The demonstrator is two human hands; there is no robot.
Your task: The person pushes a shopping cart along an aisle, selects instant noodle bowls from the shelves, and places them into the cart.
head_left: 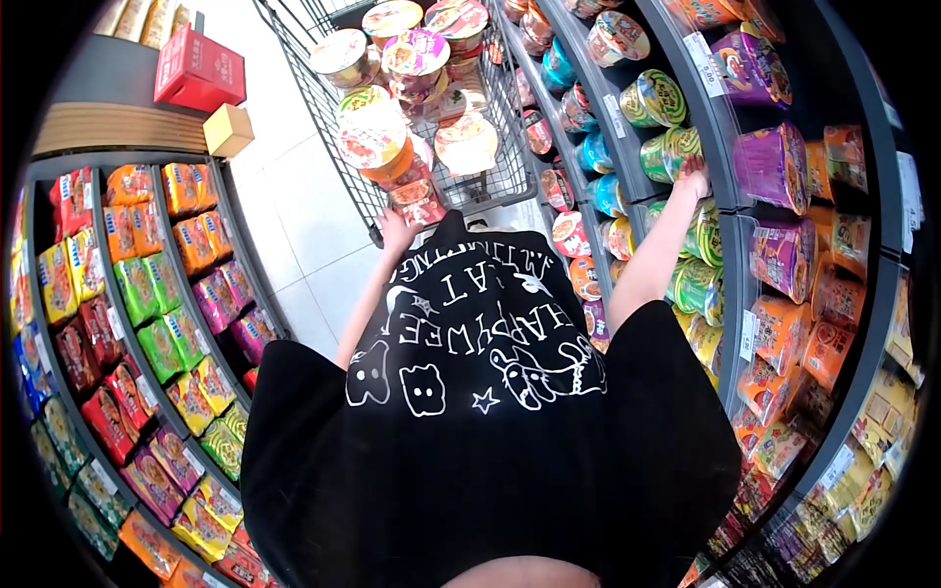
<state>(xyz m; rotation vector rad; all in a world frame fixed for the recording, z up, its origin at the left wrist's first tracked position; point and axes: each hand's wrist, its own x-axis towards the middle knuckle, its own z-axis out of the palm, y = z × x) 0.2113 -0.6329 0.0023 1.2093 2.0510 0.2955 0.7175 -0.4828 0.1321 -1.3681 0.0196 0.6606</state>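
Note:
My left hand [397, 231] is closed on the handle at the near end of a wire shopping cart [505, 181]. Several instant noodle cups lie piled in the cart, among them a purple-lidded cup [416, 53] and a white-lidded cup [467, 144]. Stretched out to the right, my right hand [694, 178] has its fingers curled against a green instant noodle cup [667, 154] on the shelf. Part of that cup is hidden by the hand. Other green cups [654, 99] sit on either side of it.
Purple noodle cups [770, 167] stand on the shelf at right, behind a clear front lip. On the left, a shelf holds bagged noodles [147, 289] in several colours. A red box [200, 69] and a yellow block [228, 131] are at upper left, beside the tiled floor [314, 211].

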